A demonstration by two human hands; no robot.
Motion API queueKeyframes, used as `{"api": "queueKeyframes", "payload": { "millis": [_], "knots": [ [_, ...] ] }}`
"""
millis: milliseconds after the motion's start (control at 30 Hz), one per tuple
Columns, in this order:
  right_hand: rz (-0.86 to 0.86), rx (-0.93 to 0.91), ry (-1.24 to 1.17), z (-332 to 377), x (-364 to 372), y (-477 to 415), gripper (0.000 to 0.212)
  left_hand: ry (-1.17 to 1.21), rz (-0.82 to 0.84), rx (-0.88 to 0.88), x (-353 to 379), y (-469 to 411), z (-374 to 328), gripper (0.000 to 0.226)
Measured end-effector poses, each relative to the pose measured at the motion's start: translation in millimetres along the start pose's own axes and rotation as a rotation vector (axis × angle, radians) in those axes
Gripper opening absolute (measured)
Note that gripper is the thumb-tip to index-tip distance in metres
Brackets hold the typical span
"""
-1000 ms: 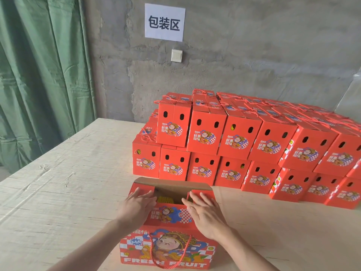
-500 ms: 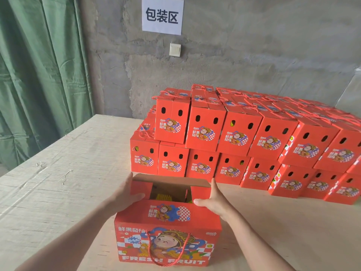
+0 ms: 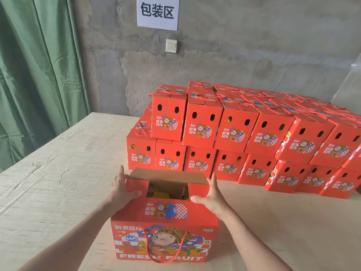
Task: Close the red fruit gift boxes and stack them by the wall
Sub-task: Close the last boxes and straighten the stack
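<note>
Red gift box (image 3: 166,227) at the counter's (image 3: 58,182) front edge is pressed endwise by flat-fingered left hand (image 3: 119,187) and right hand (image 3: 214,196). Closing judged unfinished; rear flap (image 3: 168,174) awaits folding.

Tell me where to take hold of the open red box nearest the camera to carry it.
Probably the short end walls of the open box, one palm from each side, low down. Its top flaps are not shut, and only the front rope handle shows, hanging slack.
</note>
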State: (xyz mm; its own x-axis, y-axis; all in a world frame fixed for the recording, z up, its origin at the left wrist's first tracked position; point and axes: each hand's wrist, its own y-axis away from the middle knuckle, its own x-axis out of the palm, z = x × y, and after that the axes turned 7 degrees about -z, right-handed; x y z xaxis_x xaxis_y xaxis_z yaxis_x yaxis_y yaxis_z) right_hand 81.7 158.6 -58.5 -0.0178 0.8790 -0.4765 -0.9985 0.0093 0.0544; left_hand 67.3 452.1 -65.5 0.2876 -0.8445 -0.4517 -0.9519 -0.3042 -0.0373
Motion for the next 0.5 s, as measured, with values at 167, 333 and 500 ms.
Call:
{"api": "queueKeyframes", "payload": {
  "millis": [167, 333, 500],
  "knots": [
    [-0.053, -0.068, -0.057, -1.0, 2.4, 4.7, 0.12, -0.027, -0.042, 0.037, 2.2, 1.5, 0.2, 0.108],
    [-0.118, -0.128, -0.113, 4.0, 1.2, 6.8, 0.123, -0.029, -0.065, 0.026, 3.6, 2.3, -0.6, 0.109],
    [-0.096, -0.178, -0.08, 4.7, -0.5, 9.0, 0.13, -0.049, -0.058, 0.009, 3.2, 0.8, -0.9, 0.11]
  ]
}}
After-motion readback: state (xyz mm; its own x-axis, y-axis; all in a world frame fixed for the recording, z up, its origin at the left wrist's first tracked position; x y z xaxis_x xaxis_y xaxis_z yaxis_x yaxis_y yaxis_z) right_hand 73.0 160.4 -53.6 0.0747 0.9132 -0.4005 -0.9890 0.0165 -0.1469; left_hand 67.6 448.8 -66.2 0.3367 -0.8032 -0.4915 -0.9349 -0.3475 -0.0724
